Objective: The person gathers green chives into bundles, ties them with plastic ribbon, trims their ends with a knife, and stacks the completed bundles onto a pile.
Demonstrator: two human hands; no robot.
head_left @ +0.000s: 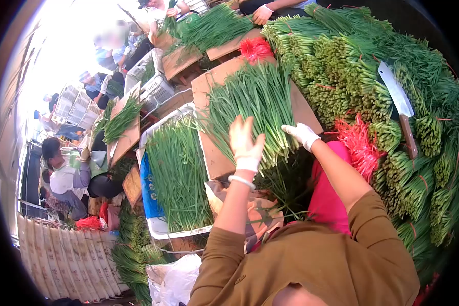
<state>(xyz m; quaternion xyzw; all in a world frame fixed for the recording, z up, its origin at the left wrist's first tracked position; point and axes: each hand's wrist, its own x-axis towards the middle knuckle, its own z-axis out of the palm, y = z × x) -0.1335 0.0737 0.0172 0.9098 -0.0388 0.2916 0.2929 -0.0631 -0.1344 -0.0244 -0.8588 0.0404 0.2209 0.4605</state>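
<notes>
While the left hand [247, 146] spreads empty fingers over chives [257, 99], the right hand [303, 135] extends its own to their ends. Its grip I cannot tell.

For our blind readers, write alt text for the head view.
A person's left hand and right hand are at loose green stalks on a board; a crate of greens stands at left, a knife lies on bundles at right.

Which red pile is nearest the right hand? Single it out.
The red pile between the pink trouser leg and the knife. It sits closest to the right hand; the far pile, beyond the greens, and the far-left pile lie farther away.
</notes>
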